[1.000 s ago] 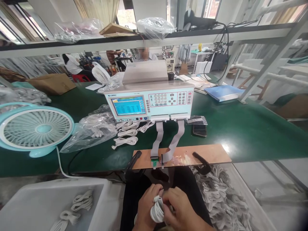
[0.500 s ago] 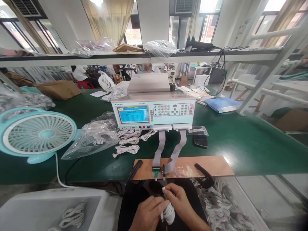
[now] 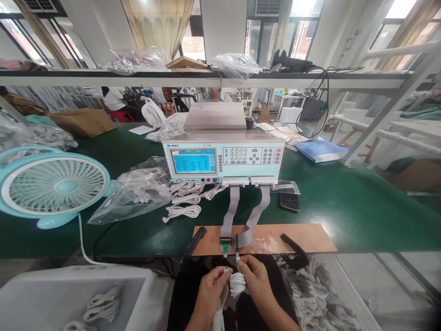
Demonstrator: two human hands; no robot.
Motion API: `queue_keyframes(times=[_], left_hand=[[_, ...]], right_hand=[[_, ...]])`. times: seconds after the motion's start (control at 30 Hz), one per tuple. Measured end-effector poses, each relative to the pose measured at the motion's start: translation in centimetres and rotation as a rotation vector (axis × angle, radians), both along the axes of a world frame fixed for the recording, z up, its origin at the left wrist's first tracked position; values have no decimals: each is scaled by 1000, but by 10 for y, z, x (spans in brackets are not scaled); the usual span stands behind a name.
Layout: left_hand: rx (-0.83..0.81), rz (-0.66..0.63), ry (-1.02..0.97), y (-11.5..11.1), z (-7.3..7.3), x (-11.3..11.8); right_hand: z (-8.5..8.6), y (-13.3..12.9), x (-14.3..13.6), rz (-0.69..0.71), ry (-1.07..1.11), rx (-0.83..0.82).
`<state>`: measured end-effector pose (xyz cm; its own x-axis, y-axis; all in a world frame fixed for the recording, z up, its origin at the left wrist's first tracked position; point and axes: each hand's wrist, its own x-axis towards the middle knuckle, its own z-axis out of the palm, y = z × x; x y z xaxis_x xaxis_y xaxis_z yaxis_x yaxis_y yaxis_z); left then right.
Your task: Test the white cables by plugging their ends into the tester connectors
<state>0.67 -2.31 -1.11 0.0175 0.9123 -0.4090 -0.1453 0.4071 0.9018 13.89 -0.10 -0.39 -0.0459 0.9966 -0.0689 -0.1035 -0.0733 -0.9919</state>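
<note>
Between thumb and fingers, my left hand (image 3: 210, 290) pinches one end of a bundled white cable (image 3: 237, 285), its small plug pointing up. Another plug is in the pinch of my right hand (image 3: 255, 278), right at the front of the right-hand socket lead (image 3: 237, 243); whether it is seated inside, I cannot tell. Just left of it, a green circuit board (image 3: 225, 247) with a metal socket sticks out over the table edge. Grey ribbon cables (image 3: 231, 212) link both to the tester (image 3: 250, 156). White strands also hang below my left hand.
Black clamps (image 3: 294, 250) hold a wooden board (image 3: 275, 239) at the table edge. Bundled cables (image 3: 184, 211) lie by the tester. A turquoise fan (image 3: 65, 186) stands left. A white bin (image 3: 148, 280) and a cable-filled container (image 3: 317, 294) flank my lap. A person sits across the table.
My right hand has brought a plug up to the right-hand socket lead. My left hand has shifted from the coil to the cable's other plug. The tester's screen display has changed.
</note>
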Motion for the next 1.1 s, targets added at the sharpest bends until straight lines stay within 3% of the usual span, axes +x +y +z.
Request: queue_keyframes(times=[0.23,0.43,0.8,0.97,1.1], left_hand=[[125,-102,42,11,25,-6],[115,-38,9,15,15,-9],[129,132,-84,19,8,2],[90,142,-94,16,8,8],[182,121,-12,17,7,6]], right_hand=[[7,2,-9,-97,174,-195],[10,2,-17,-107,289,-276],[15,-1,-14,-55,311,-265],[21,-2,-13,-23,288,-255],[20,0,-11,7,239,-274]])
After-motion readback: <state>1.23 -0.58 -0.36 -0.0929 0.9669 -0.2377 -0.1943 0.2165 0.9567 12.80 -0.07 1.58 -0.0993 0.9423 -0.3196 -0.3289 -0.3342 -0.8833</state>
